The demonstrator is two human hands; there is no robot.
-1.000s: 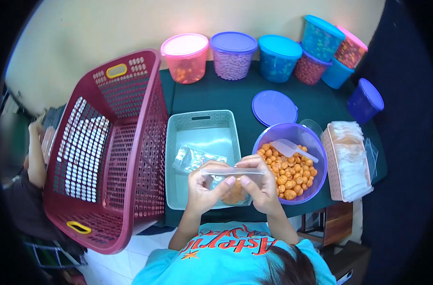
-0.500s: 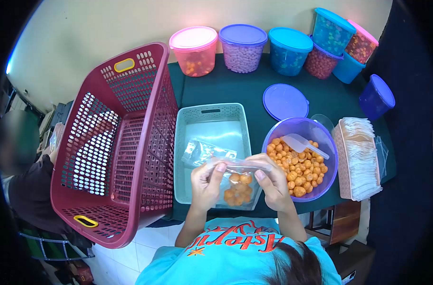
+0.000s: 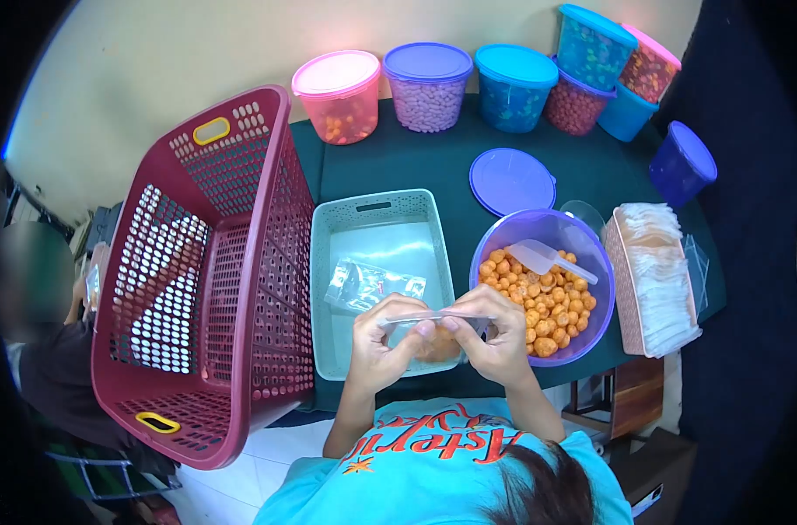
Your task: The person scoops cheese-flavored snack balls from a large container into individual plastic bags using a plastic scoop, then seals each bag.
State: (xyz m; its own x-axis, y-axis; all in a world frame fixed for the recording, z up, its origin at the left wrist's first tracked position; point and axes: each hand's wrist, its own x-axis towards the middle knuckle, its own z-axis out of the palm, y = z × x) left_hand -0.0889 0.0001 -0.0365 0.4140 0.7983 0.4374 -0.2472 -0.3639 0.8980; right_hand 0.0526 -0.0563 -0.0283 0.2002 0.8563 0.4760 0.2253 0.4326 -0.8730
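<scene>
My left hand and my right hand pinch the top edge of a clear plastic bag, thumbs close together at its middle. Orange round snacks show through the bag below my thumbs; much of it is hidden by my fingers. Under and beyond my left hand lies a pale green tray with a flat clear packet in it. To the right of my right hand stands a purple tub of orange snack balls, with a translucent scoop resting on them.
A tall maroon basket stands left of the tray. A pink holder of stacked clear bags sits at right. Behind lies a purple lid; several lidded tubs line the wall. Another person's sleeve is at far left.
My hands have drawn closer together along the bag's top edge. The bag has tipped so its top edge faces up and less of the snacks shows. The view has shifted slightly.
</scene>
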